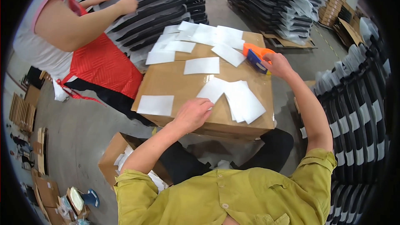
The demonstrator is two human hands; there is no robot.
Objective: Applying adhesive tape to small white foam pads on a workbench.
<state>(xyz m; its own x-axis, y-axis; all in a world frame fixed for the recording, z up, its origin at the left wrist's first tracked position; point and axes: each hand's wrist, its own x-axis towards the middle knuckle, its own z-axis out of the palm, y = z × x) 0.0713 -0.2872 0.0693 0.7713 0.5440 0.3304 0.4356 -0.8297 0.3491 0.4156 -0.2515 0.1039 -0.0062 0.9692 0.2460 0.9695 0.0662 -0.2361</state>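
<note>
My left hand [193, 114] is at the near edge of a large cardboard box [166, 81]. Its fingers are closed on the lower corner of a thin white foam sheet [213, 89]. A fanned stack of similar sheets [246, 102] lies just to the right of it. On the box's right edge my right hand [278, 65] grips an orange and blue tape dispenser [252, 50]. Several more white sheets [202, 65] are spread over the far half of the box top, some overlapping. One single sheet [155, 105] lies at the near left corner.
At the left, another person in a red apron [104, 64] reaches toward a tall stack of black curved parts [162, 0], a thin white strip in one hand. An opened carton [110, 154] with white pieces stands by my left leg. Wrapped black parts are stacked at the right [354, 129].
</note>
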